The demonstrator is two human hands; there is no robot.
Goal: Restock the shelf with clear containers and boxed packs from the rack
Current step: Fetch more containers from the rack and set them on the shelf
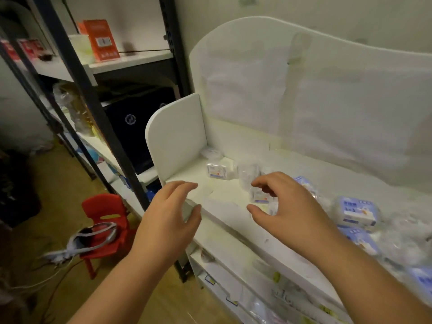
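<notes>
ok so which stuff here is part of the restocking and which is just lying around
Job: white shelf; clear containers; blue-labelled packs; metal rack; orange box on it.
Lying about: red chair; cables on it; black box.

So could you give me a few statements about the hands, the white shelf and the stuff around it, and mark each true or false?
1. Both hands, the left hand and the right hand, hold nothing. True.
2. A red chair stands on the floor left of the white shelf. True.
3. The orange box lies on the white shelf's top. False: it stands on the dark metal rack at the left.
4. The blue-labelled packs lie left of the left hand. False: they lie on the shelf to the right of the right hand.
5. A small clear container sits near the shelf's upright side panel. True.
</notes>
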